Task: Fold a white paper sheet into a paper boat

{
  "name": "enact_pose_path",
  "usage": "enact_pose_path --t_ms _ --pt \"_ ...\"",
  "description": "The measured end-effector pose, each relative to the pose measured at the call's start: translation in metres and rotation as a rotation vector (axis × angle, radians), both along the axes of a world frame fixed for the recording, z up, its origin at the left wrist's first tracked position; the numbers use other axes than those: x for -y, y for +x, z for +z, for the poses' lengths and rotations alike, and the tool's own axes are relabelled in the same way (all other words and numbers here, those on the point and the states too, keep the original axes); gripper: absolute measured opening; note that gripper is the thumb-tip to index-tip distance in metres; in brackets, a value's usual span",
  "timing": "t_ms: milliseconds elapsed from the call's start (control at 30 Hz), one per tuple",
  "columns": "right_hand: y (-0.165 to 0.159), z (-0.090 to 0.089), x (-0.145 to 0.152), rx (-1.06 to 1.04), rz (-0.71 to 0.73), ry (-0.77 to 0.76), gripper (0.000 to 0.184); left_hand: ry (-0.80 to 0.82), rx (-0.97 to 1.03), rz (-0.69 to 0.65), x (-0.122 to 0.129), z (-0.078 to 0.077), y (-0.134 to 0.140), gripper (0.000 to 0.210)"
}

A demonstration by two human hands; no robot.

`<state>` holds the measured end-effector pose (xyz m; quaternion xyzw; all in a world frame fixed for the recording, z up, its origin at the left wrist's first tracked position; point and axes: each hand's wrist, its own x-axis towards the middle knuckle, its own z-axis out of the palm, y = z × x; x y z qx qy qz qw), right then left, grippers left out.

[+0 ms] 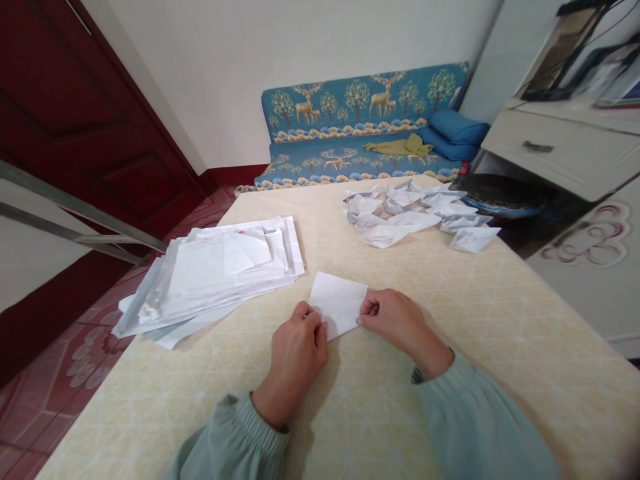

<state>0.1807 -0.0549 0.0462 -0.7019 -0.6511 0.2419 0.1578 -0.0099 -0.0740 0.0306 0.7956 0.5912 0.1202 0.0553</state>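
A small folded sheet of white paper [339,301] lies tilted on the table between my two hands. My left hand [300,343] grips its lower left edge, with the fingers curled and the thumb against the paper. At the right edge, my right hand [393,319] pinches the paper between thumb and fingers. Beyond it to the right, several folded paper boats [395,212] sit grouped near the far edge. To the left rests a loose stack of white paper sheets [225,260], some with uneven edges.
A pale yellow patterned tablecloth [360,407] covers the table. Behind it stands a blue bench [345,133] with deer patterns, a green cloth [400,145] and blue cushions [453,133]. At the right is a white cabinet [565,147]; a metal frame [85,230] stands at the left.
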Motion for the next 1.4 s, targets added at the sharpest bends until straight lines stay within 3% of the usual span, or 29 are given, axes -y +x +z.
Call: enact_pose_path --t_ms 267,367,600,700,867,967,1100,1400 --pt "0.0 0.001 0.0 0.004 0.004 -0.015 0.003 0.026 0.023 0.038 0.002 0.001 0.002 0.01" --pt "0.0 0.001 0.0 0.01 0.007 -0.01 0.003 0.058 0.115 0.036 0.004 0.001 0.003 0.027" --pt "-0.001 0.003 0.002 0.005 0.004 0.011 0.003 0.152 0.139 -0.293 0.001 -0.004 0.004 0.033" --pt "-0.002 0.003 0.002 0.007 0.006 0.015 0.003 0.136 0.131 -0.37 0.0 -0.005 0.005 0.029" --pt "-0.001 0.002 0.003 0.014 0.004 0.031 0.003 0.086 -0.056 -0.363 0.006 0.001 0.01 0.018" --pt "-0.001 0.002 0.003 0.017 0.008 0.03 0.003 0.079 -0.149 -0.365 0.011 0.005 0.013 0.025" --pt "-0.001 0.002 0.002 0.013 0.017 0.02 0.004 0.096 -0.175 -0.369 0.018 0.006 0.012 0.041" --pt "-0.001 0.002 0.003 0.024 0.001 0.011 0.003 0.115 -0.223 -0.335 0.02 0.005 0.014 0.038"
